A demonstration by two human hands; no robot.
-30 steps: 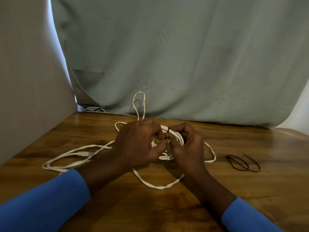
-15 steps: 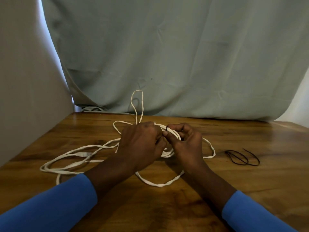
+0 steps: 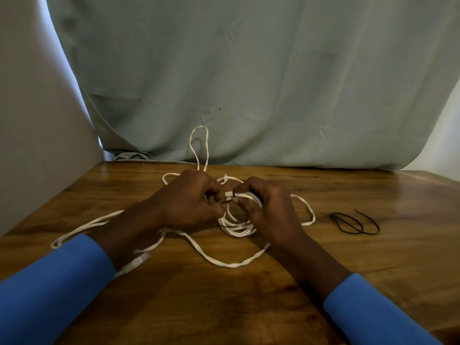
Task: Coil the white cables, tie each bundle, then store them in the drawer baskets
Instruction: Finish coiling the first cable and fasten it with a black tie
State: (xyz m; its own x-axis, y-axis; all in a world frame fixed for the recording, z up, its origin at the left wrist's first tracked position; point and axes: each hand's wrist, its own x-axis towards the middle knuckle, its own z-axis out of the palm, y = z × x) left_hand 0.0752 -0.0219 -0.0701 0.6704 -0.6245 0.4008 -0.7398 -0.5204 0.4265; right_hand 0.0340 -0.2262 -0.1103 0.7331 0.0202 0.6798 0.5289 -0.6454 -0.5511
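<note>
- A brown wooden table [image 3: 373,265] with a glossy, grained top is seen below.
- A pale green cloth [image 3: 261,70] is hung behind it, creased.
- A white panel [image 3: 37,125] is stood at the left.

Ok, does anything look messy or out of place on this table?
Nothing damaged or spilled. But the left hand and right hand are fitting a black tie on a small coil while long white strands sprawl loose on the table at left and one loop rears up against the curtain; possibly a second cable.
</note>
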